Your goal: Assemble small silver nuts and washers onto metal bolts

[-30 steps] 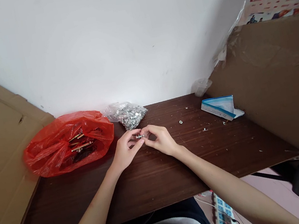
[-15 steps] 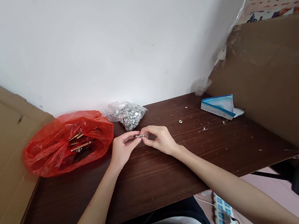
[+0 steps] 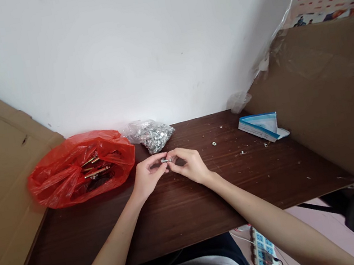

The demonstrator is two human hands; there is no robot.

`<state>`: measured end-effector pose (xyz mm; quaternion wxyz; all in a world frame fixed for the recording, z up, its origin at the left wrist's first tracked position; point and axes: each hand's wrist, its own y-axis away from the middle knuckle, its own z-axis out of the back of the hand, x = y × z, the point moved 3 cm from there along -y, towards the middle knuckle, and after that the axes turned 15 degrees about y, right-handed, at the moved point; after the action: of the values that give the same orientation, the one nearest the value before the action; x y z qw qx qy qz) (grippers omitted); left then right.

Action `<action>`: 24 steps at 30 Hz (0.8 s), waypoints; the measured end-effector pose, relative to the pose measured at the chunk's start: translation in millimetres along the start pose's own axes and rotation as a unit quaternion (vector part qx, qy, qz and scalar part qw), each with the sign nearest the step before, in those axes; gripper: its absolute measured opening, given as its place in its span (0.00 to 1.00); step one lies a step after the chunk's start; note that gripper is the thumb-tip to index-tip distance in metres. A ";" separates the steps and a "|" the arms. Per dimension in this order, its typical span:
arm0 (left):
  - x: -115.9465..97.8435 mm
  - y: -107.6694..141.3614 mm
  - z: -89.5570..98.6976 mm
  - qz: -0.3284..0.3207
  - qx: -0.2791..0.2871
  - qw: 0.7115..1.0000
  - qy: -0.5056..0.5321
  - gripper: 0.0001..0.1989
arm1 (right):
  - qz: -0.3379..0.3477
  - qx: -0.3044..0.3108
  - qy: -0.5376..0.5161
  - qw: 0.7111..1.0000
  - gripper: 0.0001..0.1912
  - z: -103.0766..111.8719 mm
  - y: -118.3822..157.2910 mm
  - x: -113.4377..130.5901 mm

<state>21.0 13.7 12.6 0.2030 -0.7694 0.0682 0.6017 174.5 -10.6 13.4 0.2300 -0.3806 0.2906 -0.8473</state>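
A small silvery bolt point(image 3: 166, 160) lies crosswise between my fingertips, over the middle of the brown table point(image 3: 165, 221). My left hand point(image 3: 148, 174) pinches its left end between thumb and fingers. At the other end, the thumb and fingers of my right hand point(image 3: 189, 164) close on it; whether a nut sits there is too small to tell. Just behind my hands is a clear plastic bag point(image 3: 155, 137) full of small shiny metal pieces. To the left of my left hand lies an open red plastic bag point(image 3: 69, 183) with long brass-coloured bolts point(image 3: 97, 172) inside.
A small metal ring point(image 3: 213, 144) and white scraps lie right of my hands. Farther right is a blue and white box point(image 3: 260, 128). Cardboard point(image 3: 333, 109) flanks the right side, more cardboard point(image 3: 7, 180) the left. A power strip point(image 3: 264, 251) rests on the floor below.
Both hands stay in nearly the same place, pinching the bolt. Only slight finger movement shows, and the whole view has shifted a little.
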 end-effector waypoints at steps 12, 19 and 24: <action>-6.8 0.6 3.2 -0.077 -0.018 0.995 -0.060 0.12 | -0.092 0.001 -0.092 0.991 0.06 -4.4 -0.9 -3.6; -13.7 4.5 2.5 -0.149 0.004 0.970 -0.193 0.13 | -0.143 0.018 -0.171 0.975 0.10 -9.8 0.3 -11.9; -11.9 2.2 4.3 -0.112 0.008 0.978 -0.174 0.13 | -0.113 0.011 -0.149 0.982 0.08 -7.0 0.4 -8.8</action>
<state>13.2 11.7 22.6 0.2840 -0.6538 -0.0498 0.6996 174.4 -3.3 4.8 0.1783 -0.5304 0.1985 -0.8047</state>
